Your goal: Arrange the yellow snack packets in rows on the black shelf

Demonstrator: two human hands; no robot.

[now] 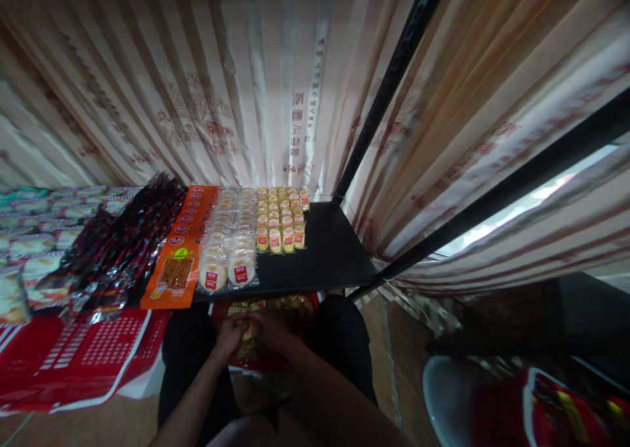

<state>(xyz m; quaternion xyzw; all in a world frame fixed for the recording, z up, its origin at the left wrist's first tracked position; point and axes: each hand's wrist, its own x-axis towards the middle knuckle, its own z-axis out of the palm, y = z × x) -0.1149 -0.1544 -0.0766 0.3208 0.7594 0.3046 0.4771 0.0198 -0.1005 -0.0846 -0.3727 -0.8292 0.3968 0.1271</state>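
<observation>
Working low, you hold your left hand (230, 337) and right hand (272, 330) together, fingers curled; dimness hides how tightly they close and whether either grips anything. Yellow-wrapped packets (249, 353) lie beneath and around them, in a red container (314, 298). The step in hand appears to be handling these packets; the next move likely calls for clearing the black shelf (335, 256), where similar small packets (281, 220) sit in rows beside clear-wrapped round crackers (227, 237).
</observation>
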